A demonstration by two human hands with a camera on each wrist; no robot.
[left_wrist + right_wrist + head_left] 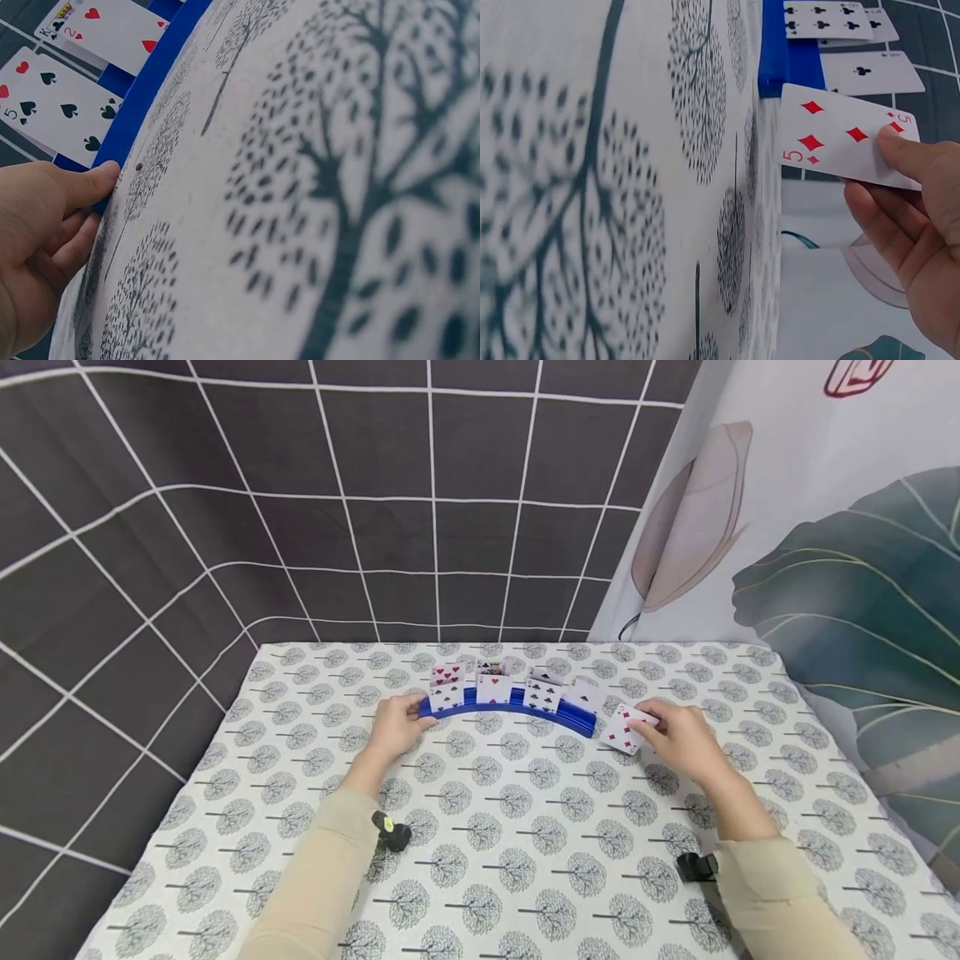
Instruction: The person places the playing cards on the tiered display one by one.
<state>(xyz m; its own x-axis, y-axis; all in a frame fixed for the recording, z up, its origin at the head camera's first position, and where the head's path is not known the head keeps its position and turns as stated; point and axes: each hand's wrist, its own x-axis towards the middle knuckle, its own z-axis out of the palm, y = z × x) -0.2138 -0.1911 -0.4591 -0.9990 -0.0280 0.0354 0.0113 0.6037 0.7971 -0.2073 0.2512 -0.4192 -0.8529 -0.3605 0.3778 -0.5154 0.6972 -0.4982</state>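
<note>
A curved blue card holder [517, 708] stands on the table with playing cards upright in two rows. My left hand [397, 725] grips its left end, thumb in front and fingers behind. Closest to that hand is a five of spades [64, 105], with a hearts card [447, 673] behind it. Further right stand a two of hearts [112, 30] before a king [492, 667], then a clubs card [542, 695] before another clubs card. My right hand [678, 735] pinches a five of diamonds [840, 135] between thumb and fingers, just off the holder's right end.
Near that right end stands a single card with one club in its middle [874, 73], nothing in front of it in the holder. A tree-print cloth [487, 860] covers the table. Behind hang a dark grid-patterned curtain [375, 535] and a leaf-print curtain [847, 585].
</note>
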